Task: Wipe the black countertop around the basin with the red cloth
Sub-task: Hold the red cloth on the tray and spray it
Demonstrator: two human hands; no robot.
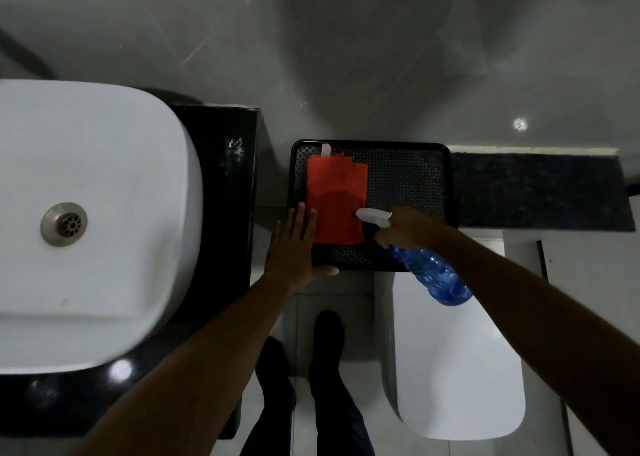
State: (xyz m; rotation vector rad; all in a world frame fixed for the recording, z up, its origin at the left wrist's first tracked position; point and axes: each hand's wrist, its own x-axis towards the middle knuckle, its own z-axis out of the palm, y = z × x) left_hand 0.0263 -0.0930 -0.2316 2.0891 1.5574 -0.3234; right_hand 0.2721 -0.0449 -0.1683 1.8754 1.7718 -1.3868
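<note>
A red cloth lies flat in the left half of a black tray. My left hand rests on the tray's near-left corner, fingers spread, thumb along its front rim, beside the cloth. My right hand grips a blue spray bottle by its white trigger head, the nozzle pointing at the cloth. The black countertop frames a white basin on the left.
A white toilet stands below the tray on the right, with a dark speckled ledge behind it. Grey wall tiles fill the top. My legs and dark shoes stand on the pale floor between vanity and toilet.
</note>
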